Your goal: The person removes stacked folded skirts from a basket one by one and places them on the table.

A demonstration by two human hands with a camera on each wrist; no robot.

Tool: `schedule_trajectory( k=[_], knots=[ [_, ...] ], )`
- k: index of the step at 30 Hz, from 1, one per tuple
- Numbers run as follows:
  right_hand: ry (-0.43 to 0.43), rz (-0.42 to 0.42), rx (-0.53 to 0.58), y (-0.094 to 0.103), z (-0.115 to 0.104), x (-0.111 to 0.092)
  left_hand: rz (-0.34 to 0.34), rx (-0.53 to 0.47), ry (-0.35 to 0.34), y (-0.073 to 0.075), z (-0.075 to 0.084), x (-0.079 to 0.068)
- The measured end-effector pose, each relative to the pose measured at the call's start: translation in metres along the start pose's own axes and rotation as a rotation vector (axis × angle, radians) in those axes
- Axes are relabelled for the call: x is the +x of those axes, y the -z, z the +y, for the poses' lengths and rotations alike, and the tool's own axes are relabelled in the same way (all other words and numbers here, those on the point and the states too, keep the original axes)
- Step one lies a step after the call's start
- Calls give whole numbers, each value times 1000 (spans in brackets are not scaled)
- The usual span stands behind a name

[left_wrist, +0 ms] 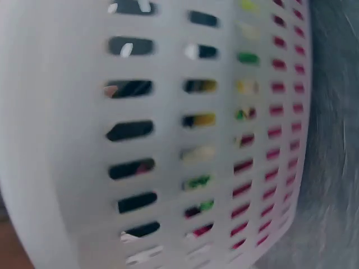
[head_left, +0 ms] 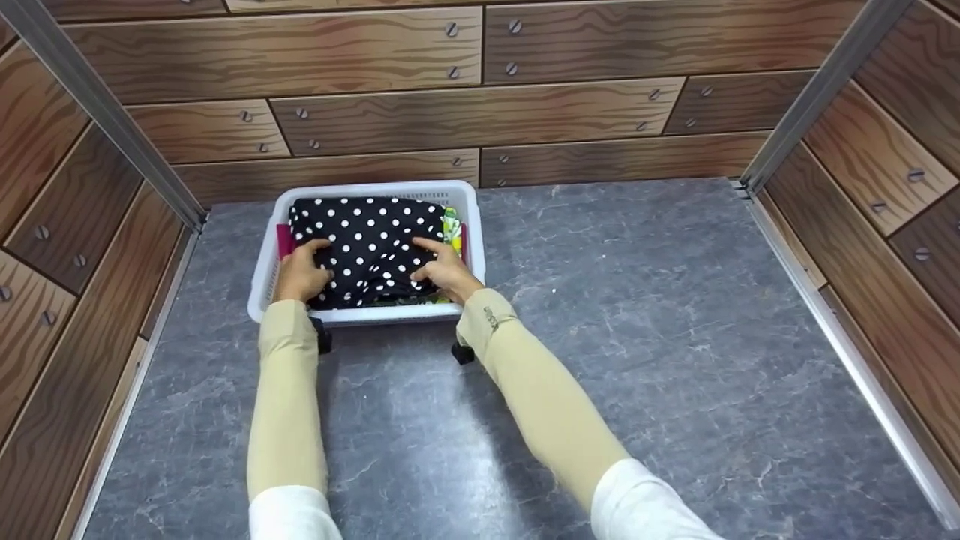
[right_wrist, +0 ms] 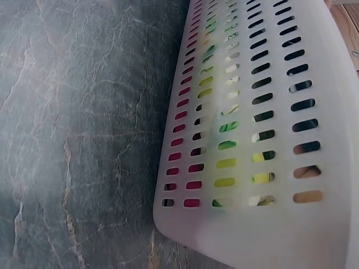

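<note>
A folded black cloth with white polka dots (head_left: 367, 225) lies on top inside a white plastic basket (head_left: 478, 225), its near part rumpled. My left hand (head_left: 300, 274) rests on the cloth's left side, thumb and index finger extended and apart. On the right side, my right hand (head_left: 448, 271) touches the cloth with its index finger and thumb spread. The other fingers of both hands are largely hidden. Under the dotted cloth, a yellow-green patterned cloth (head_left: 452, 229) and a crimson cloth (head_left: 285, 241) show at the edges. Both wrist views face the basket's slotted wall (left_wrist: 168, 168), with layered fabric visible through the slots.
The basket stands on a grey marbled floor (head_left: 637, 315), close to the wood-patterned back wall (head_left: 390, 124). Similar panels rise at the left and right, with metal strips (head_left: 847, 352) along their bases. Dark wrist camera mounts (head_left: 463, 352) hang below the sleeves.
</note>
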State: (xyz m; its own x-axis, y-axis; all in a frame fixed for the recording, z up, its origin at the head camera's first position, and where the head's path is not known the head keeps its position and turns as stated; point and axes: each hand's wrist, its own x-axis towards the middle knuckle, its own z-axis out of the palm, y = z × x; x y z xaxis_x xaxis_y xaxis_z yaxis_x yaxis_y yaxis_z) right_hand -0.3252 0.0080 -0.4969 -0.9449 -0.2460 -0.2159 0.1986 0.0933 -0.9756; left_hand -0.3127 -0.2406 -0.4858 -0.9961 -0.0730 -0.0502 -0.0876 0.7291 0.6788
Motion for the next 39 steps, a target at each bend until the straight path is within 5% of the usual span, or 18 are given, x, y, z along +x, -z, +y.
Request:
schedule_trajectory(
  k=[5, 18, 26, 39],
  knots=[
    [4, 46, 7, 1, -2, 0, 59, -8, -59, -1, 10, 1],
    [128, 24, -100, 11, -19, -4, 58, -350, -19, 7, 7, -4],
    [171, 4, -85, 25, -29, -10, 78, -407, -64, 18, 21, -12],
    [146, -5, 47, 63, -39, -28, 92, -373, -118, 4, 46, -17]
  ],
)
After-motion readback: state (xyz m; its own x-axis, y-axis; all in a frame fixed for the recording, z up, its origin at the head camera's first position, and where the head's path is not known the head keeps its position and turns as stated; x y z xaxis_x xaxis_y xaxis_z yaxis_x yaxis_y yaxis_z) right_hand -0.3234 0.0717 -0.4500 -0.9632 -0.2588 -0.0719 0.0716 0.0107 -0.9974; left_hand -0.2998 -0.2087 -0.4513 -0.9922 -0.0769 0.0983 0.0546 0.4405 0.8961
